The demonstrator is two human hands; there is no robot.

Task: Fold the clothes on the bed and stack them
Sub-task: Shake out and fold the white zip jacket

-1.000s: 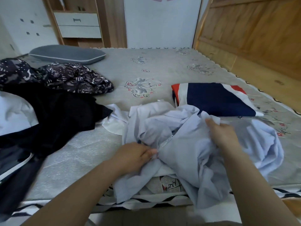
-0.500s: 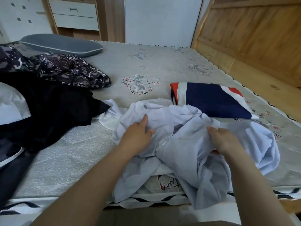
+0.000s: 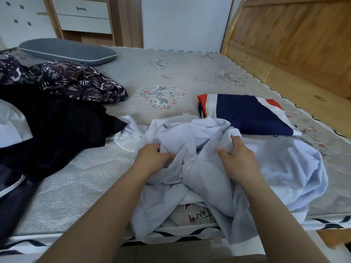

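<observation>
Head view, 1 frame. Left hand (image 3: 152, 158): fingers curled, pinching a fold of the crumpled pale lavender-white zip garment (image 3: 209, 168) on the grey printed mattress (image 3: 171, 82). Right hand (image 3: 237, 160): clamped on the same fabric, just beside the zip. Folded navy, red and white cloth (image 3: 247, 112): beyond the right hand (lying flat). Black garment heap (image 3: 57, 130): left of the left hand.
</observation>
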